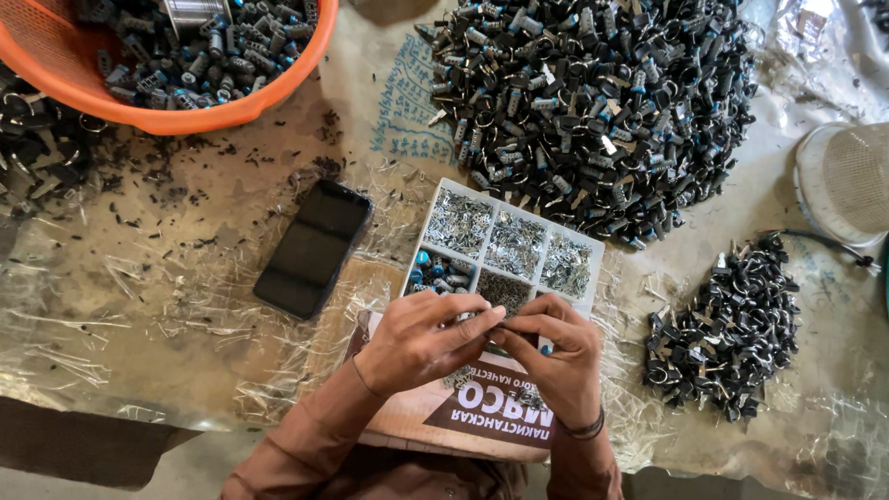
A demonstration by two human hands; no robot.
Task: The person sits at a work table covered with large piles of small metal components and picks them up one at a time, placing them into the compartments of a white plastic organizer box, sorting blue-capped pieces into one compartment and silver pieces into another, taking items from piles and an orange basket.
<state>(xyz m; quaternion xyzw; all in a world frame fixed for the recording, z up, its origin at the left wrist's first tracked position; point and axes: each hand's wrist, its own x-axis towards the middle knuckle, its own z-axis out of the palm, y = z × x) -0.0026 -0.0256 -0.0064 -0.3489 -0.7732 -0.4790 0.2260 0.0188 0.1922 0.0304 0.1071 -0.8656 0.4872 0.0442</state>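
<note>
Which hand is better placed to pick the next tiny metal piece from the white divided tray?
Left, probably. The left hand has its fingertips lying over the near edge of the white divided plastic tray, beside the compartment with blue parts. The right hand sits slightly nearer the body, pinching something too small to identify.

Dark phone and printed carton by the hands

A black phone [313, 248], screen dark, lies left of the joined fingertips; a tan carton [482, 417] with a brown label panel sits beneath them.
</note>
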